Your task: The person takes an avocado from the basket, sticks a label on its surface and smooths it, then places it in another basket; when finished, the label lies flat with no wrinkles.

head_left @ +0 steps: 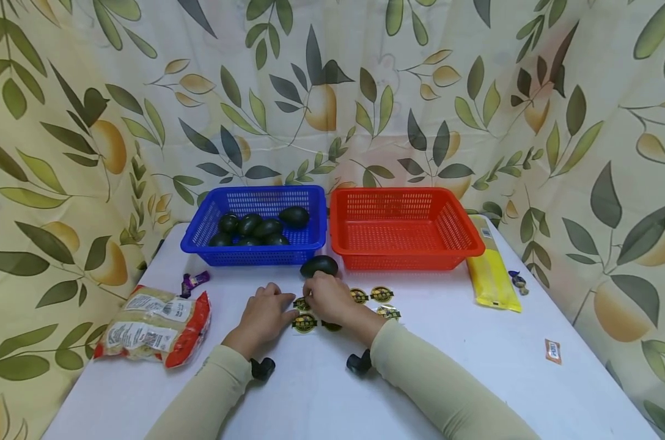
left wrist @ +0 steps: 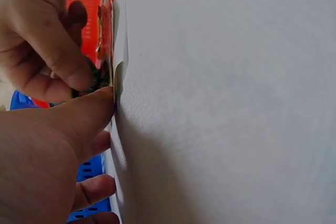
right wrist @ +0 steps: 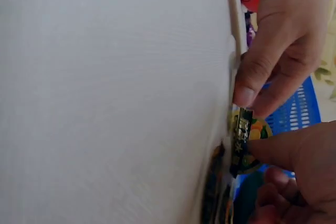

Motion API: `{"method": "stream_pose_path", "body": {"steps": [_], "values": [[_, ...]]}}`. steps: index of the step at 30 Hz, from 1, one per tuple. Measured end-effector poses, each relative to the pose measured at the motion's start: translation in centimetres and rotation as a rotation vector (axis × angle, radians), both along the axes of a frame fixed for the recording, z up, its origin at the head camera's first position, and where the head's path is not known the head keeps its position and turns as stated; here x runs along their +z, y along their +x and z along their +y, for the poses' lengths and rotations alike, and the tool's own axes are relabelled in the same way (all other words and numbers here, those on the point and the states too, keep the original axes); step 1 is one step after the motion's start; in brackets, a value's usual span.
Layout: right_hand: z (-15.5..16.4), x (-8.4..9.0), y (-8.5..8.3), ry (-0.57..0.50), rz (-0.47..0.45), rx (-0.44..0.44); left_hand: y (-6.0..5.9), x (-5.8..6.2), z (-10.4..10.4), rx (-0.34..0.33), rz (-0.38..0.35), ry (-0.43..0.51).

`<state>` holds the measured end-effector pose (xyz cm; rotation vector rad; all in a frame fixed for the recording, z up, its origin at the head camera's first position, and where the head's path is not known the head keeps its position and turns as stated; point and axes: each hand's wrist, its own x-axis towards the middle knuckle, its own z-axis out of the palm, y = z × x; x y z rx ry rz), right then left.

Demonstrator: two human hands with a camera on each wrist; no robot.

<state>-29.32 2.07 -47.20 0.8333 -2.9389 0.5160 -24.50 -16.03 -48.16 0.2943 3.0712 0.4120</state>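
Observation:
Several round black-and-gold stickers [head_left: 304, 323] lie on a sheet on the white table. My right hand [head_left: 332, 298] pinches one sticker [right wrist: 242, 137], which stands up from the sheet in the right wrist view; the fingertips are partly hidden in the head view. My left hand [head_left: 263, 316] rests at the sheet's left edge, thumb and fingers touching it close to that sticker. In the left wrist view, the left thumb [left wrist: 92, 109] presses down beside the right hand's fingers. A dark green avocado [head_left: 319, 265] lies just beyond the right hand.
A blue basket [head_left: 255, 256] with several avocados stands at the back left, beside a red basket [head_left: 404, 260]. A red-and-clear food bag [head_left: 153, 327] and purple wrapper [head_left: 195, 281] lie left. A yellow packet [head_left: 492, 275] and small wrapped sweets [head_left: 553, 351] lie right.

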Motion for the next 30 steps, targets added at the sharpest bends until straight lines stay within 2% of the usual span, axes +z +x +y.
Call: {"method": "stream_pose_path", "body": {"steps": [4,10,13,17,21,25,30], "values": [[0.5,0.5,0.1,-0.028,-0.016,0.039,0.0,0.0,0.1,0.003,-0.005,-0.002],[1.9,1.4,0.0,-0.2,-0.202,0.104,-0.1,0.1,-0.1,-0.008,-0.022,0.03],[2.7,1.6,-0.1,-0.29,-0.272,0.112,-0.1,0.1,-0.2,0.003,-0.049,0.171],[3.4,1.5,0.0,-0.431,-0.353,0.083,-0.3,0.3,0.2,0.044,-0.077,0.494],[4.0,1.4,-0.1,-0.57,-0.413,0.033,-0.6,0.9,1.3,0.1,-0.108,0.711],[4.5,1.8,-0.3,-0.662,-0.438,-0.03,-0.9,1.6,2.4,0.161,-0.138,0.808],[5.2,1.8,-0.7,-0.714,-0.473,-0.169,-2.0,2.3,3.3,0.199,-0.127,0.826]]}}
